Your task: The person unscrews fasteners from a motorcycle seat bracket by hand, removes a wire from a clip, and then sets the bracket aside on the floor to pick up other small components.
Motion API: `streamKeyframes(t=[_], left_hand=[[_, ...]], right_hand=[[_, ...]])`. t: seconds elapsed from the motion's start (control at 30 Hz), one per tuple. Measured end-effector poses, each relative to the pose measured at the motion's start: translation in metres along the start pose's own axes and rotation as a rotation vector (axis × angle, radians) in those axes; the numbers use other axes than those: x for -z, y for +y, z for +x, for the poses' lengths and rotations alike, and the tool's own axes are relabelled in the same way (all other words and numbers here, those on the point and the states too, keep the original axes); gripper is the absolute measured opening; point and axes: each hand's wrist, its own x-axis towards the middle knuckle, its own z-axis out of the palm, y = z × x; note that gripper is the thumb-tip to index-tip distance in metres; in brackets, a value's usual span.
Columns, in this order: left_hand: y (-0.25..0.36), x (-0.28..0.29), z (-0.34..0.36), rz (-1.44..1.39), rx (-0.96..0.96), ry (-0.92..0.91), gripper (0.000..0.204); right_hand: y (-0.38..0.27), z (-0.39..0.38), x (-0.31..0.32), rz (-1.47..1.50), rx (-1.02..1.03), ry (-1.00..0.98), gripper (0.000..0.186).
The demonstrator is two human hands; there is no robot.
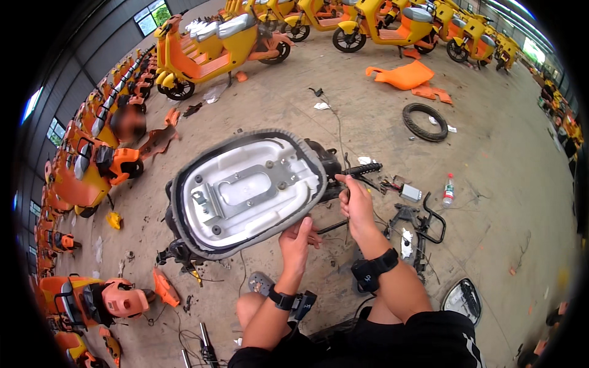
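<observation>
Scooter seat [245, 190] tipped up, underside w/ metal bracket [242, 187] showing; left hand [297, 242] grips its lower rim, right hand [356, 202] closed on thin tool by handlebar grip [362, 168]. Seat looks detached from stripped frame [184, 251]; frame teardown remains.

Bright, even daylight from windows [150, 16] far left and far right; soft, faint shadows on the concrete floor [503, 202]. Strong fisheye bending toward a black rim; sharp near centre.
</observation>
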Motion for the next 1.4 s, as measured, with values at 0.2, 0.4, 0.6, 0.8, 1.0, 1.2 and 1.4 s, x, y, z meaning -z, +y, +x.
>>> streamKeyframes(t=[0.2, 0.4, 0.6, 0.8, 1.0, 1.2, 1.4], left_hand=[[0.011, -0.013, 0.006, -0.154, 0.115, 0.077, 0.063], [0.016, -0.017, 0.003, -0.097, 0.114, 0.111, 0.064], [0.015, -0.008, 0.002, -0.118, 0.133, 0.091, 0.066], [0.009, 0.011, 0.002, -0.025, 0.141, 0.069, 0.068], [0.017, 0.019, -0.007, -0.121, 0.094, 0.123, 0.075], [0.02, 0.013, -0.009, -0.126, 0.082, 0.179, 0.071], [0.023, 0.011, -0.012, -0.106, 0.056, 0.23, 0.063]], right_hand=[[0.005, 0.004, -0.007, -0.177, 0.086, 0.02, 0.03], [0.016, 0.012, -0.013, -0.29, 0.21, 0.027, 0.033], [0.027, 0.015, -0.019, -0.379, 0.4, 0.035, 0.03], [0.028, 0.013, -0.02, -0.52, 0.461, 0.068, 0.031], [0.026, 0.003, -0.028, -0.641, 0.507, 0.116, 0.039], [0.023, -0.001, -0.023, -0.687, 0.466, 0.096, 0.041], [0.027, -0.001, -0.025, -0.688, 0.481, 0.087, 0.042]])
